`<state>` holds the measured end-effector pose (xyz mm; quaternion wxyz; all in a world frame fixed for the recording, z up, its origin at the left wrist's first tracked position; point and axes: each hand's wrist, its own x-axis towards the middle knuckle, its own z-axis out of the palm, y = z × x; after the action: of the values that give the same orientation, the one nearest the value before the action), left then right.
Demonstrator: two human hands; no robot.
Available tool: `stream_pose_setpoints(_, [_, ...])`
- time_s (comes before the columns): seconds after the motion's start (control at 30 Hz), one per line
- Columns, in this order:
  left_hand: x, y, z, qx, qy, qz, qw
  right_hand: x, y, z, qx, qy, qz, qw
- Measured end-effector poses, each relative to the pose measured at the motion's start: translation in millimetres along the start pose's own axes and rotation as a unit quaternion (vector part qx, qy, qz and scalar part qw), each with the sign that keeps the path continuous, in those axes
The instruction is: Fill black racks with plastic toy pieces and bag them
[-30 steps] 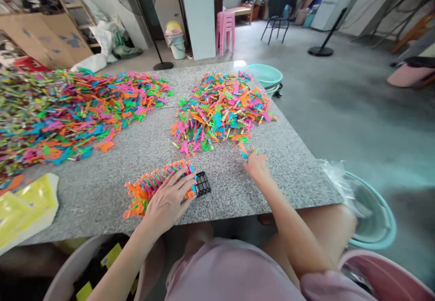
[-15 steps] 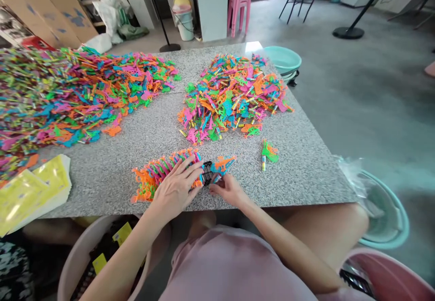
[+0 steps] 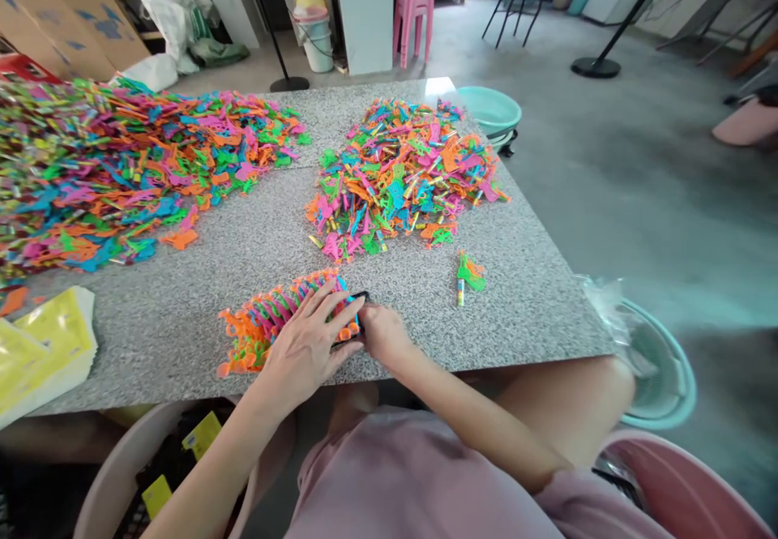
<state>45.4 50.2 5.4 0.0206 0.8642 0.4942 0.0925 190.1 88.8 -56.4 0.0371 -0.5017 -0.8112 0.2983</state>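
A tight row of colourful plastic toy pieces [image 3: 261, 316], shaped like small guns with round orange ends, stands in a black rack [image 3: 363, 296] near the table's front edge. Across the right part of the row lies my left hand [image 3: 307, 332], fingers stretched and spread over the tops, thumb on the near side. My right hand [image 3: 384, 335] is curled at the rack's right end, touching it; its fingertips and whatever they hold are hidden. A single green and orange toy gun [image 3: 472, 275] with a small printed tube [image 3: 460, 292] lies to the right.
A heap of toy guns [image 3: 401, 182] sits farther back, with a larger heap [image 3: 121, 174] at left. Yellow printed cards [image 3: 54, 344] lie at the left front. Tubs stand below: a pale one [image 3: 100, 474], a pink one [image 3: 686, 474] and a turquoise one [image 3: 681, 377].
My right hand has moved in against the rack's end and curled. The blue and orange toy gun beside it has gone out of sight. The view has shifted slightly right.
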Motion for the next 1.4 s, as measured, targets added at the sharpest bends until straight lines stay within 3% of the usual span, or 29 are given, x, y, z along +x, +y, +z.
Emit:
stream_pose_setpoints(0.13, [1,-3,8,0.037,0.037,-0.006,0.999,-7,13,2,0.031,0.016,-0.066,0.997])
stream_pose_setpoints(0.2, [1,-6,12,0.042,0.049,0.006,0.998,-15,37,-12,0.053,0.061,-0.046,0.996])
stream_pose_setpoints(0.27, [1,-8,14,0.052,0.062,0.021,0.996,-25,72,-35,0.039,0.157,0.083,0.983])
stream_pose_setpoints(0.33, [1,-9,14,0.067,0.075,0.026,0.995,-33,110,-59,-0.006,0.213,0.264,0.941])
stream_pose_setpoints(0.37, [1,-9,13,0.071,0.078,0.026,0.994,-36,127,-68,-0.019,0.203,0.303,0.931])
stream_pose_setpoints(0.43, [1,-9,12,0.072,0.074,0.021,0.994,-41,152,-78,-0.011,0.157,0.315,0.936])
stream_pose_setpoints(0.5, [0,-8,10,0.062,0.066,0.013,0.996,-44,162,-77,0.053,0.133,0.288,0.947])
stream_pose_setpoints(0.63, [-1,-4,5,0.038,0.049,0.005,0.998,-47,153,-58,0.203,0.16,0.214,0.942])
stream_pose_setpoints(0.77, [-2,-1,1,0.037,0.029,-0.004,0.999,-31,129,-37,0.221,0.153,0.115,0.956])
stream_pose_setpoints(0.93, [-3,1,2,0.041,0.015,-0.008,0.999,18,84,-20,0.245,0.139,0.022,0.959])
stream_pose_setpoints(1.1, [-4,1,1,0.052,0.004,-0.008,0.999,56,46,-11,0.195,0.082,-0.091,0.973])
stream_pose_setpoints(1.27, [-3,1,2,0.05,0.004,-0.013,0.999,61,30,-21,0.056,0.03,-0.109,0.992])
stream_pose_setpoints(1.4, [-3,0,3,0.062,0.013,-0.005,0.998,59,29,-28,0.037,0.016,-0.155,0.987])
